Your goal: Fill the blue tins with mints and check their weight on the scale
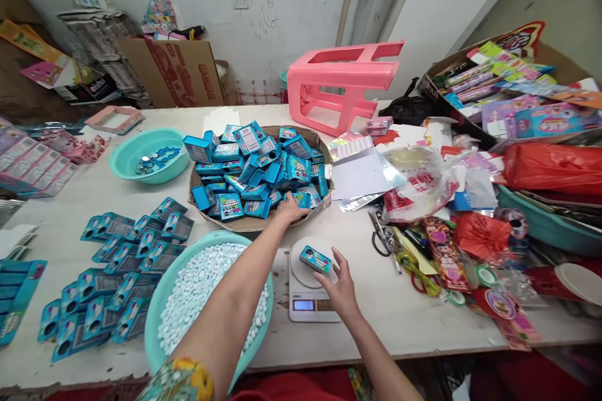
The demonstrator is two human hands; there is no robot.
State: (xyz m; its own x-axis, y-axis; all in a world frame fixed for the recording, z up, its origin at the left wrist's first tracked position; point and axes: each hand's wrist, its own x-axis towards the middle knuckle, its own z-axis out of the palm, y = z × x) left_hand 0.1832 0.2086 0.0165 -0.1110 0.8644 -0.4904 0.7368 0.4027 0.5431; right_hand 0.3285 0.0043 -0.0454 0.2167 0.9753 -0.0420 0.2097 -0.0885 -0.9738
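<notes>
My left hand [290, 208] reaches across the bowl into the front of a cardboard tray [251, 223] heaped with small blue printed boxes [244, 166]. Its fingers close on a blue box [301, 200] at the near right edge, partly hidden by the pile. A single blue box [316, 259] with a round hole lies on the white digital scale [301, 294]. Beside it my right hand [342, 285] is open, thumb and fingers spread apart, holding nothing. Below my left forearm stands a turquoise bowl [151, 326] full of pale candy-like pellets [202, 288].
Blue boxes [125, 257] with round holes lie grouped at left. Behind them, a turquoise bowl [123, 153] holds small blue and silver discs. A pink stool [305, 81] lies on its side at the back. Scissors [382, 237], plastic bags [414, 185] and wrappers crowd the right.
</notes>
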